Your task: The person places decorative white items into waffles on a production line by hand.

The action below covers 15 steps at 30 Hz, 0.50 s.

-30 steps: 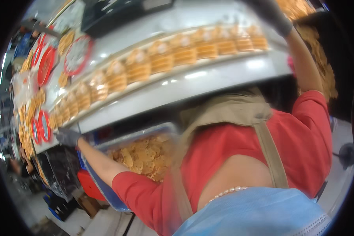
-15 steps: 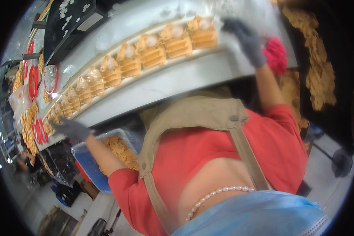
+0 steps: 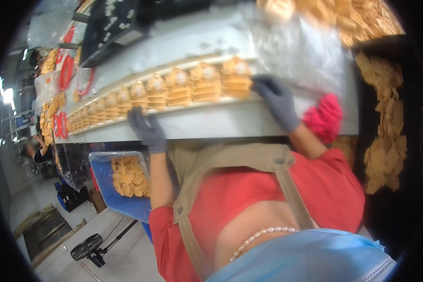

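Observation:
A long row of tan, ridged, house-shaped pieces [image 3: 205, 84], each with a pale round spot near its top, runs across the table along a narrow white strip [image 3: 183, 109]. I cannot tell what the pieces are. My left hand [image 3: 148, 131], in a grey glove, is at the front edge of the row near its middle, fingers apart and nothing in them. At the right end, my right hand [image 3: 278, 101], also gloved, has its fingers stretched toward the last piece, at or very near its side. Motion blur hides whether they touch.
A crumpled pink cloth [image 3: 323, 117] lies right of my right hand, near clear plastic sheeting [image 3: 293, 56]. Behind the row stands a black box [image 3: 110, 35]. A blue bin [image 3: 109, 176] holding tan pieces is below the table's front edge. More tan pieces [image 3: 369, 21] are piled at far right.
My left hand has come from the row's far left end to near its middle. My right hand is now closer to the right-end piece. The view has turned and shifted.

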Tool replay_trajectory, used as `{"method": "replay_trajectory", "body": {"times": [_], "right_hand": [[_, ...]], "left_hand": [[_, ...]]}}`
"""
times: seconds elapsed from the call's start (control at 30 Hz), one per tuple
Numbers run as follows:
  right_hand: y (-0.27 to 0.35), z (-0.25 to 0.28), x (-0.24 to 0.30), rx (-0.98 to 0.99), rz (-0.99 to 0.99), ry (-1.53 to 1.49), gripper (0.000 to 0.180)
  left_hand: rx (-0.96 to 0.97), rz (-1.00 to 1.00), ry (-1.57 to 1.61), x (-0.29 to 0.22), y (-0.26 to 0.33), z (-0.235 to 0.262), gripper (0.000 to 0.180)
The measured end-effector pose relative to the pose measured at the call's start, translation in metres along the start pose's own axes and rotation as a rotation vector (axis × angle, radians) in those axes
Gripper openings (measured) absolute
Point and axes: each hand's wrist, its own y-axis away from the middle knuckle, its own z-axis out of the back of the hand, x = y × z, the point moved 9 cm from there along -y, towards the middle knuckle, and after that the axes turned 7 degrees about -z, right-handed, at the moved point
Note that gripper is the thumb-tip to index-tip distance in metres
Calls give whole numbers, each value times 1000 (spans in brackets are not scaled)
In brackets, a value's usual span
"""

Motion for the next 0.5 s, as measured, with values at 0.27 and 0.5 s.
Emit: {"method": "replay_trajectory", "body": {"times": [0.27, 0.5], "right_hand": [[20, -8, 21, -163, 145, -21, 20], [18, -44, 92, -176, 361, 141, 20]], "left_hand": [[-62, -7, 138, 21, 3, 32, 35], [-100, -6, 238, 69, 7, 69, 33]]}}
